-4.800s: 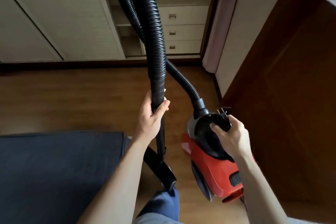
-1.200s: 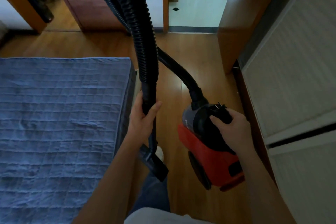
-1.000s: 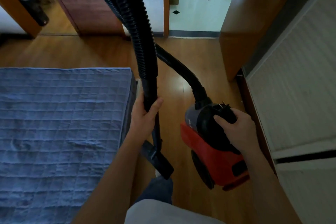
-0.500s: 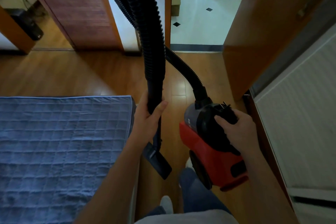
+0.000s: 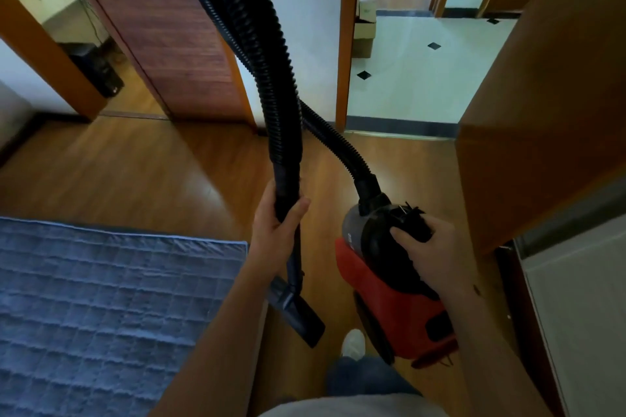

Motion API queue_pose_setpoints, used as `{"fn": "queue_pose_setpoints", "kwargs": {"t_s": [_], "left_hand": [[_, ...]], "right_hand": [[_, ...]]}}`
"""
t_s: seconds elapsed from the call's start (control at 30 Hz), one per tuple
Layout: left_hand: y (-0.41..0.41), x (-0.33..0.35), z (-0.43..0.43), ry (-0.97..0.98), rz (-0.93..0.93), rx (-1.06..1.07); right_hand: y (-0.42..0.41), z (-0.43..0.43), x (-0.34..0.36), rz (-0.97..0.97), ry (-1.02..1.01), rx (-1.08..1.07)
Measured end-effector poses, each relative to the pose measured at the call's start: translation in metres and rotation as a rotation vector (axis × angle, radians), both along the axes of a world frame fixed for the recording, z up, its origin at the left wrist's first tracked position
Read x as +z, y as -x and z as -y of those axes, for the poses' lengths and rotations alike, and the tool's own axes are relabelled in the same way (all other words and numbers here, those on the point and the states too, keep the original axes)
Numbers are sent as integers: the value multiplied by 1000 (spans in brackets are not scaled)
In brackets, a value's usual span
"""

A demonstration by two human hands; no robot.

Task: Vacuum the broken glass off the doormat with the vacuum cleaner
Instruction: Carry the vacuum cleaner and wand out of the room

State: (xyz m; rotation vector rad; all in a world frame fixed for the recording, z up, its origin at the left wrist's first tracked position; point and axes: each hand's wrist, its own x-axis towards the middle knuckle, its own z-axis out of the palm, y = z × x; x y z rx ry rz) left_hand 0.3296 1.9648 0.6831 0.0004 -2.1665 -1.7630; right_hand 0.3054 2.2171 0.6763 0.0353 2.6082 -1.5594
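My left hand [image 5: 276, 234] is wrapped around the smooth black cuff at the lower end of the hose [image 5: 271, 78], thumb across the front. The thin tube runs down below my fist to the nozzle [image 5: 298, 311], which tilts just beside the corner of the bed [image 5: 101, 298]. My right hand [image 5: 430, 254] is curled over the black handle on top of the red vacuum cleaner [image 5: 389, 298], which sits low and just right of my left hand. The hose loops up out of view and comes back down into the machine's front.

The bed's blue quilted edge bounds me on the left, and a wooden door [image 5: 542, 112] stands close on the right. Between them a strip of wooden floor [image 5: 135, 173] leads ahead to an open doorway [image 5: 399, 44] onto a pale tiled floor [image 5: 423, 78]. A cardboard box [image 5: 364, 30] stands at the doorway's left post. My shoe [image 5: 353, 342] shows beneath the machine.
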Motion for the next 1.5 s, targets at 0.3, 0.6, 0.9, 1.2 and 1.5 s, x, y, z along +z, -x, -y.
{"fn": "queue_pose_setpoints", "kwargs": {"t_s": [0.3,0.6,0.9,1.2,1.5], "left_hand": [[122,12,14,6,-63,115],[203,1,63,-9,-44,238],[316,-9,161,-57,-61,323],[394,-6,275,-45,-43,475],[422,-5,370,20,-53,623]], "right_hand": [[147,15,7,-46,4,36],[249,61,-4,-19,-71,103],[381,165,-12,12,-133,196],[486,290,1,-37,-186,322],[558,415,-2,-72,-246,531]]}}
